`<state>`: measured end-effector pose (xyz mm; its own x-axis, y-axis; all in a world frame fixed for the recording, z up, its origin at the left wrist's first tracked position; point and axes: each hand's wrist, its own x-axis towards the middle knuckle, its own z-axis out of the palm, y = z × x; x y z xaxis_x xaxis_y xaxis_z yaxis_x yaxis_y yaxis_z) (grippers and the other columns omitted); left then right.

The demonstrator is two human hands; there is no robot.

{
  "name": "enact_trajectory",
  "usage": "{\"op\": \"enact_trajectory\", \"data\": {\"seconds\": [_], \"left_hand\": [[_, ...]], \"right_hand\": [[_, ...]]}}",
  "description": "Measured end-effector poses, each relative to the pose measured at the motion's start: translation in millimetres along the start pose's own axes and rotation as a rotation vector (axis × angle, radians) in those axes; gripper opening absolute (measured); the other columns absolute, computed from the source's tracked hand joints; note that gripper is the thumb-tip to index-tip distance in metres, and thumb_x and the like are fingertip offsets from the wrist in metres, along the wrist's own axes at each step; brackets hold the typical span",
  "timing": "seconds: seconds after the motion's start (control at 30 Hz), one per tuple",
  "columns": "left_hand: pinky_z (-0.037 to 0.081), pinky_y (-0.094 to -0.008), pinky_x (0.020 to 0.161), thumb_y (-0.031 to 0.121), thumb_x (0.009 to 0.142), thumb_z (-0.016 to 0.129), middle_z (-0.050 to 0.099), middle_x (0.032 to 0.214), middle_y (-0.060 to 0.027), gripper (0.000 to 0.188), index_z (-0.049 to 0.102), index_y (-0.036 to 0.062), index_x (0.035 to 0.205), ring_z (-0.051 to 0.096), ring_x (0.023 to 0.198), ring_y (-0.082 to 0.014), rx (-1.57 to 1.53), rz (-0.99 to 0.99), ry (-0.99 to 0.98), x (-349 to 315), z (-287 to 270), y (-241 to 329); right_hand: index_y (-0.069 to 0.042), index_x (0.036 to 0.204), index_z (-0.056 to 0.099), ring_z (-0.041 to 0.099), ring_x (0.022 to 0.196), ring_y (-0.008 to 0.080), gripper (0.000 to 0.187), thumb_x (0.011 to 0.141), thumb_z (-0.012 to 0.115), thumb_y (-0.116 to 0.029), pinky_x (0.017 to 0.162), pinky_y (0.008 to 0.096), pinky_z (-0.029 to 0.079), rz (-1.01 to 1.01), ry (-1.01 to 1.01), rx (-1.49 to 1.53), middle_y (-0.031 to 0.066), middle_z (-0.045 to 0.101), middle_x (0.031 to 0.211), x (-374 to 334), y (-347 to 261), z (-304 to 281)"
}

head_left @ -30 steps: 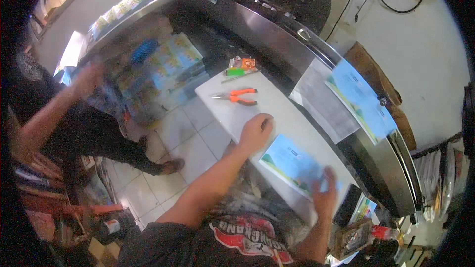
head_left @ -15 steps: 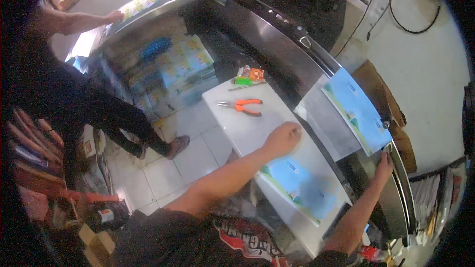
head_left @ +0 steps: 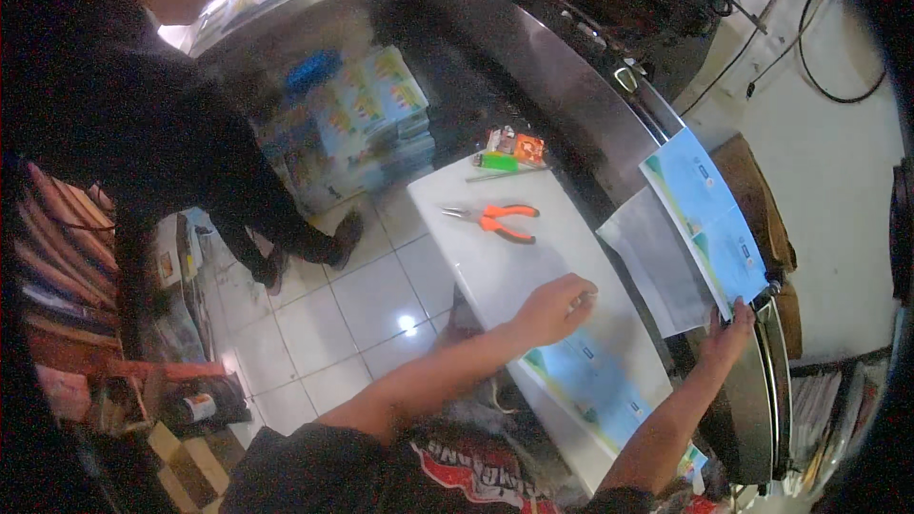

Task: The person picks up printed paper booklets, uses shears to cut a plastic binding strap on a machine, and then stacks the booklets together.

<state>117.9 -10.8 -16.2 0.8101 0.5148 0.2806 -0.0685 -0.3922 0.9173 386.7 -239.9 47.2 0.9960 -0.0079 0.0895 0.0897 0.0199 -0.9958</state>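
Observation:
A blue printed sheet (head_left: 709,205) with a green edge lies over the long metal bar of a machine, with a plain pale sheet (head_left: 657,262) beside it. My right hand (head_left: 728,338) grips the near end of the blue sheet, thumb and fingers at its edge. My left hand (head_left: 557,309) is closed above the white board, its fingers curled; what they may hold is too small to make out. Under that hand and forearm, another blue printed sheet (head_left: 590,371) lies on the white board (head_left: 476,257). Orange-handled pliers (head_left: 495,219) rest farther along the board.
A green lighter (head_left: 500,163) and small orange packets (head_left: 526,148) sit at the board's far end. Stacked printed sheets (head_left: 371,114) stand on the tiled floor beyond. Another person (head_left: 171,114) stands at the left. Brown cardboard (head_left: 747,171) leans behind the machine's metal bar (head_left: 590,95).
My right hand has moved from the bar's edge onto the near end of the blue sheet. My left hand stays curled over the board. The other person has leaned closer, and the view has shifted.

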Motion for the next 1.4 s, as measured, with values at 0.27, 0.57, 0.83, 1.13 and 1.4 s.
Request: {"op": "enact_trajectory", "data": {"seconds": [0.27, 0.57, 0.83, 1.13, 1.4], "left_hand": [[0.053, -0.0396, 0.073, 0.013, 0.087, 0.063, 0.063, 0.091, -0.0143, 0.018, 0.062, 0.0044, 0.103, 0.066, 0.08, -0.029, -0.058, 0.074, -0.018, 3, 1, -7], [0.053, -0.0408, 0.074, 0.015, 0.089, 0.061, 0.064, 0.092, -0.0165, 0.018, 0.063, 0.0038, 0.102, 0.065, 0.081, -0.0325, -0.044, 0.027, -0.017, 9, 0, 1], [0.053, -0.0405, 0.074, 0.015, 0.089, 0.062, 0.064, 0.093, -0.0156, 0.019, 0.062, 0.0041, 0.104, 0.066, 0.083, -0.0311, -0.082, 0.083, 0.019, 2, 3, -5], [0.053, -0.0381, 0.071, 0.015, 0.09, 0.062, 0.064, 0.092, -0.0142, 0.016, 0.063, 0.0047, 0.102, 0.066, 0.078, -0.0283, -0.032, 0.112, 0.043, 3, 1, -6], [0.051, -0.0382, 0.067, 0.017, 0.092, 0.061, 0.062, 0.086, -0.0125, 0.013, 0.064, 0.0058, 0.099, 0.063, 0.074, -0.0267, -0.048, 0.068, 0.078, 2, 1, -3]], "right_hand": [[0.002, 0.134, 0.047, 0.058, 0.107, 0.0258, 0.043, 0.095, 0.059, -0.011, 0.093, 0.038, 0.053, -0.159, -0.172, -0.163, 0.0161, 0.055, 0.125, 5, -57, 49], [0.002, 0.127, 0.058, 0.056, 0.117, 0.034, 0.038, 0.088, 0.057, 0.001, 0.1, 0.0389, 0.047, -0.522, -0.117, -0.355, 0.0217, 0.051, 0.136, 89, -102, 66], [-0.001, 0.125, 0.055, 0.059, 0.107, 0.0304, 0.044, 0.085, 0.071, -0.01, 0.087, 0.0438, 0.054, -0.594, -0.159, -0.788, 0.0186, 0.055, 0.123, 25, 13, 20], [-0.004, 0.125, 0.05, 0.059, 0.09, 0.0174, 0.039, 0.091, 0.063, -0.017, 0.076, 0.031, 0.048, 0.133, -0.11, -0.113, 0.007, 0.06, 0.102, -108, 3, 7], [-0.004, 0.119, 0.055, 0.06, 0.086, 0.0151, 0.031, 0.092, 0.062, -0.015, 0.076, 0.0291, 0.05, 0.086, -0.366, -0.348, 0.0075, 0.061, 0.107, -160, 6, 12]]}}
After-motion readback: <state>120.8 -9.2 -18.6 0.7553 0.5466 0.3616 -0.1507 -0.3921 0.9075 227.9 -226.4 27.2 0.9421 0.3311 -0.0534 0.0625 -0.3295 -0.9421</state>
